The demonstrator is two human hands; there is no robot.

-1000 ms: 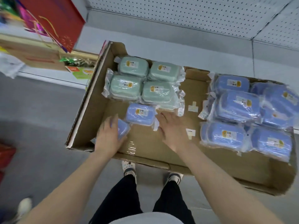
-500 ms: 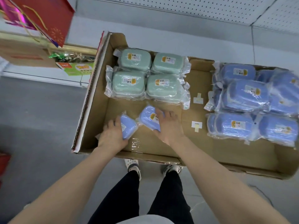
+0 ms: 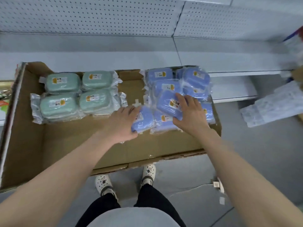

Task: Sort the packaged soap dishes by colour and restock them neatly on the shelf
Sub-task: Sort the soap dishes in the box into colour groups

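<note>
A shallow cardboard box (image 3: 78,143) lies in front of the white shelf (image 3: 98,60). Several green packaged soap dishes (image 3: 61,82) are grouped at its left. Several blue packaged soap dishes (image 3: 195,77) are piled at its right. My left hand (image 3: 121,123) grips one blue soap dish (image 3: 143,120) by its left edge, right against the near-left side of the blue pile. My right hand (image 3: 191,115) holds another blue soap dish (image 3: 168,102) on top of the pile, fingers spread over it and thumb at its near edge.
A white pegboard wall (image 3: 98,15) backs the shelf. A blurred bundle in clear plastic (image 3: 272,105) sits at the right beside a lower shelf step (image 3: 232,89). My feet in white clogs (image 3: 148,173) stand on grey floor below the box edge, with a cable (image 3: 196,188) nearby.
Both hands carried their blue soap dishes from the box's near-left area rightward to the blue pile. The view swung right, so the green group now sits at the left.
</note>
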